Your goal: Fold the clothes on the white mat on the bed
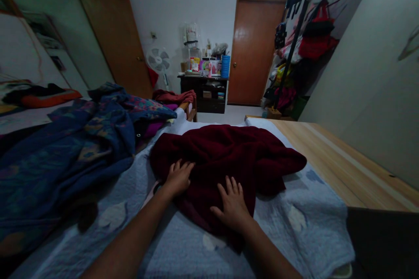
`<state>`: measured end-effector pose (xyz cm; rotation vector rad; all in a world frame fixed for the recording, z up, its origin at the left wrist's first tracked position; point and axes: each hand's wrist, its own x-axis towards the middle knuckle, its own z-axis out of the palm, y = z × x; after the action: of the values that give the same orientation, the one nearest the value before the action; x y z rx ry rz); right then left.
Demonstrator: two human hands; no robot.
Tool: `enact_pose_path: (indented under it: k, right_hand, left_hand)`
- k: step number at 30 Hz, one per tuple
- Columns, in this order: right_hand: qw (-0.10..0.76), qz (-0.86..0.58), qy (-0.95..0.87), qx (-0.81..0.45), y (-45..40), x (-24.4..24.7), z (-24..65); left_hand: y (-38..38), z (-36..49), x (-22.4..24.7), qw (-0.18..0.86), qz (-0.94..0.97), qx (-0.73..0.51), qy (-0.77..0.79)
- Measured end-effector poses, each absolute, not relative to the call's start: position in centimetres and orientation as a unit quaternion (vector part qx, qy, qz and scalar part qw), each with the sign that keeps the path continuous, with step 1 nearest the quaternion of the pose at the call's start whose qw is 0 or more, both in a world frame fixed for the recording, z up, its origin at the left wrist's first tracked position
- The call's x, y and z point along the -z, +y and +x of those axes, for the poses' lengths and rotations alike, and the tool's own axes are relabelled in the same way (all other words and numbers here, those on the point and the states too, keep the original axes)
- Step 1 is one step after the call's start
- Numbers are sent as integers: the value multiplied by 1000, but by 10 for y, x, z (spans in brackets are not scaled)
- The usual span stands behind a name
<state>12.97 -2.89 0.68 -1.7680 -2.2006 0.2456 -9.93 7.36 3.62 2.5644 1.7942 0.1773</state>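
A dark red garment (225, 148) lies crumpled in the middle of the bed, on a light blue quilted cover (183, 248). My left hand (178, 178) rests on its left part, fingers spread and lightly bent over the cloth. Flat on the lower middle of the garment is my right hand (231, 205), fingers apart and thumb pointing left. Neither hand grips the fabric. The garment's folds hide its shape, so I cannot tell what kind it is. A pinkish item with a dark ring (157, 186) shows partly beside my left wrist.
Blue flowered cloth (85, 148) is heaped to the left. A pale wooden board (343, 165) runs along the right of the bed. Beyond the foot stand a dark cabinet (203, 96), a white fan (159, 61) and a brown door (252, 52); bags (316, 43) hang at right.
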Motion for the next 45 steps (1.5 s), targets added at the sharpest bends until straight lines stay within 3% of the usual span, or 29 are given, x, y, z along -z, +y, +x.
enact_pose_path:
  k: [17,26,31,37,41,45]
  right_hand:
    - [158,-625,-760,-82,-30,-9,128]
    - [217,-610,-759,-74,-27,-5,130]
    - [242,-605,-755,-65,-28,0,132]
    - [247,-595,-762,-72,-28,1,132]
    - [239,-603,-757,-83,-29,-4,131]
    - [212,-589,-766,-145,-23,-27,140]
  left_hand:
    - [75,-89,-17,-89,800,-179,565]
    - [84,-68,-73,-34,796,-277,537]
    - [60,-49,-74,87,788,-284,539]
    - [49,-40,-41,208,779,-130,577]
    - [52,-41,-41,219,778,-132,574]
    - [66,-48,-54,300,786,-167,513]
